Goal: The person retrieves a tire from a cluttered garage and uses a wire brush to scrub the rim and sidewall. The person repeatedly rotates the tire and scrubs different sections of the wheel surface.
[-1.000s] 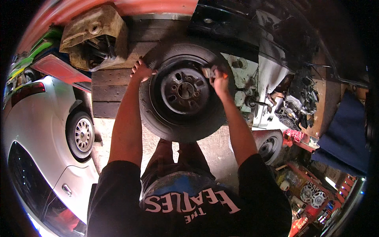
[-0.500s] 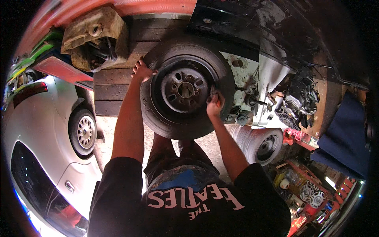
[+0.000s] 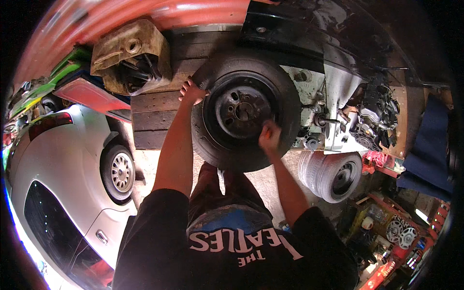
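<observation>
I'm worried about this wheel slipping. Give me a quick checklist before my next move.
1. Left hand at the wheel's left edge: ok.
2. Right hand's grip: cannot tell, motion blur.
3. Wheel within the edge of the planks: not ok, its near side appears past it.
4. Support underneath: cannot tell, hidden.
5. Brown container apart from the wheel: ok.

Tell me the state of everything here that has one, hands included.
Left hand: open, resting on the tyre's left edge
Right hand: curled around something orange, motion-blurred
Black wheel: tyre mounted, hub hole uncovered
Plastic canister: cut open, items inside
White car's door: shut
Right-side wheel: tyre mounted
Blue cloth: draped
</observation>
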A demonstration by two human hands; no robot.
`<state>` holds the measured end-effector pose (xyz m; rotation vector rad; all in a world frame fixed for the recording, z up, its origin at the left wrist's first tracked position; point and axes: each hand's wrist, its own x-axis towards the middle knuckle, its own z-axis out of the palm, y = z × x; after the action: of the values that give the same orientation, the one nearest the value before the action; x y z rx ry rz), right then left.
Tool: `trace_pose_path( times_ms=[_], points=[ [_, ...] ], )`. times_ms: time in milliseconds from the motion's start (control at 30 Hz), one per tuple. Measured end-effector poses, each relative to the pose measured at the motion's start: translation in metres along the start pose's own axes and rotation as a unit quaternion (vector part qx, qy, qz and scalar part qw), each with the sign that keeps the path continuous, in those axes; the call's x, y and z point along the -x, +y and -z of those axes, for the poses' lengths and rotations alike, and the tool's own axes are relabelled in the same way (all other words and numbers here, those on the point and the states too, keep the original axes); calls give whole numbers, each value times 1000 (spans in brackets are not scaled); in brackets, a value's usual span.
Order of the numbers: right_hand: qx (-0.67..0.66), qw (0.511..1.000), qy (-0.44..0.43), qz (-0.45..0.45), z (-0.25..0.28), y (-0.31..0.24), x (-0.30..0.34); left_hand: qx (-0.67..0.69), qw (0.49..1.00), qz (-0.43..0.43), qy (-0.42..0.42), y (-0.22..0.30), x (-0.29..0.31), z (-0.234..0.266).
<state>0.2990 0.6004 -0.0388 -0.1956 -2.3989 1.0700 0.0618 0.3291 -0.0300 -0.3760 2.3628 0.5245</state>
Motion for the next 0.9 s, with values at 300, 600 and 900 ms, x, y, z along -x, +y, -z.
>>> trace_pose_path(
  times_ms=[300, 600, 900],
  points=[
    [-361, 805, 110, -458, 15, -30, 15, 0, 999, -10, 39, -11, 6, -11],
    [-306, 825, 208, -426, -11, -57, 50, 8, 999, -9, 34, -14, 11, -15],
    [-9, 978, -181, -101, 92, -27, -18, -3, 1000, -7, 22, -14, 9, -13]
  ],
)
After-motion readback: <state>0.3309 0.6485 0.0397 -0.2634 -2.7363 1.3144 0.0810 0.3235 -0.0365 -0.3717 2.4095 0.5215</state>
